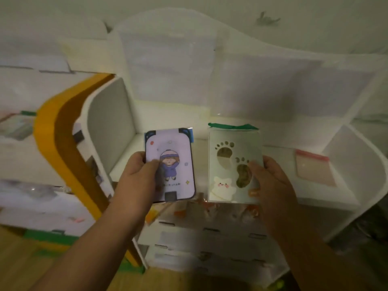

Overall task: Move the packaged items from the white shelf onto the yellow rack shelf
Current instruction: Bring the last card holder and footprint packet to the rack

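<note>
L hand (137, 173) is pinching the purple cartoon-girl pkg (171, 164) by its left edge, thumb on front. R hand (270, 179) is pinching the footprint pkg (233, 164) by its right edge. Both are being held up in front of the white shelf (273, 148); a pink-topped pkg (313, 170) is lying near the shelf's right end. Yellow rack (52, 131) is standing to the left.

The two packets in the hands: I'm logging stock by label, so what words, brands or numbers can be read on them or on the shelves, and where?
None can be read.
Purple cartoon packet, in the left hand: a small dark line of print below the figure, too blurred to read.
Footprint packet, in the right hand: a small orange mark at its lower right, unreadable.
Pink-topped bag on the white shelf: no text visible.
</note>
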The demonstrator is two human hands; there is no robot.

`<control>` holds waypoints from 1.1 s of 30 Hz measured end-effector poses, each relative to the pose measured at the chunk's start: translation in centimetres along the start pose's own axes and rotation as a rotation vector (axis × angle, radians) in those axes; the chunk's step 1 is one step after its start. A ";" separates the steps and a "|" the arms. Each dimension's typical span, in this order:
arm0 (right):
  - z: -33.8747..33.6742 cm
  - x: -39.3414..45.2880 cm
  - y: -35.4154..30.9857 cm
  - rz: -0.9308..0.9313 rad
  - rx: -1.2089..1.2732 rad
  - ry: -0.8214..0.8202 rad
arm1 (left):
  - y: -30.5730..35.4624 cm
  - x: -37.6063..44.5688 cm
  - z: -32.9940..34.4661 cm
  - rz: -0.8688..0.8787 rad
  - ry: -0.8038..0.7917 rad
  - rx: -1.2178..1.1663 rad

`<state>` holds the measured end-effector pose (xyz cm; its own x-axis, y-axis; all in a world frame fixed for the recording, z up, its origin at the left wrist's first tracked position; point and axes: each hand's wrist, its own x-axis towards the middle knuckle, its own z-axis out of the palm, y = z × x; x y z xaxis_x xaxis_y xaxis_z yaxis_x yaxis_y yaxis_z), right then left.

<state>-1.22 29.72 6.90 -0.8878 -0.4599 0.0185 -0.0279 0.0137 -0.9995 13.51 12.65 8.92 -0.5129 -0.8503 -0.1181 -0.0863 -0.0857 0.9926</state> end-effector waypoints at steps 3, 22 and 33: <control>5.0 -2.7 -0.7 -0.022 0.014 -0.057 | 0.1 -0.8 -6.1 0.038 0.060 -0.035; 29.2 -11.9 -0.8 -0.004 0.021 -0.362 | -2.5 -0.4 -31.4 -0.009 0.351 -0.063; 43.8 -6.9 -1.2 -0.022 0.113 -0.461 | -0.8 9.3 -40.5 0.004 0.469 0.076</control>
<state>25.08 -5.99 6.87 -0.5904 -0.8054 0.0526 0.0280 -0.0856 -0.9959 43.40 -16.24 8.25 -0.0737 -0.9947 -0.0711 -0.1566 -0.0589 0.9859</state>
